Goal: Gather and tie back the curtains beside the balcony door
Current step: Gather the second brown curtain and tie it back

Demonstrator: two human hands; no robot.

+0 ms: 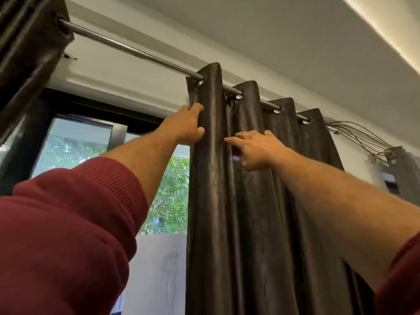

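Observation:
A dark brown eyelet curtain (256, 212) hangs in folds from a metal rod (136, 52) at the right of the balcony door. My left hand (186, 125) is raised high and grips the curtain's left edge just below the first eyelet. My right hand (254, 147) lies against the second fold, fingers spread and pointing left, holding nothing. A second dark curtain (25, 55) is bunched at the far left end of the rod. Red sleeves cover both upper arms.
The balcony door's dark frame (106, 110) and glass (75, 146) show green trees outside. Thin black wires (361, 137) fan out from the rod's right end toward a dark object (400, 164) on the wall. The white ceiling is close above.

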